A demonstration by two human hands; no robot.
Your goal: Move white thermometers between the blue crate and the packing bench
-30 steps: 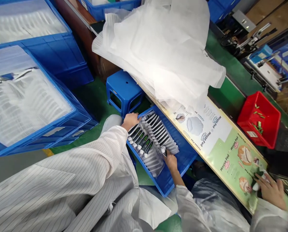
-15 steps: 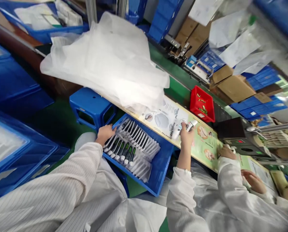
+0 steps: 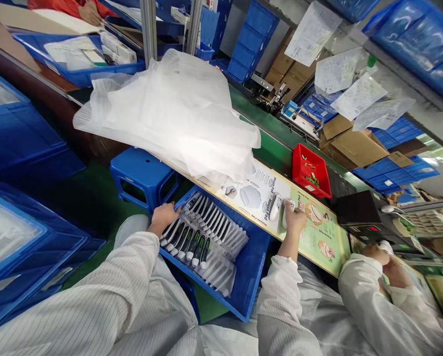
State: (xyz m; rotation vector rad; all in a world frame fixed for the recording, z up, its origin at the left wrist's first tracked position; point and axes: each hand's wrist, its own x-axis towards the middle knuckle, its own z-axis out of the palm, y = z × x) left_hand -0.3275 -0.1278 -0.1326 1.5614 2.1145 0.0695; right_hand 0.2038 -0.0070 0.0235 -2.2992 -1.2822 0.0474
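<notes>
My left hand is closed on the near left corner of a blue bin. Inside the bin lie rows of slim white-and-dark handheld devices, several with green marks, in clear plastic trays. My right hand is over the bench, its fingers closed around a white handheld device that they partly cover. Just left of it, a second white handheld device lies on the printed mouse-pad sheet.
White foam sheets are heaped on the bench's left part. A red bin with small green pieces stands behind the board, beside a black box. A blue stool is at left. A co-worker's hands work at right.
My right hand has moved slightly right, and one white device now lies apart from it on the sheet. My left hand stays on the bin. The co-worker's hands have come together.
</notes>
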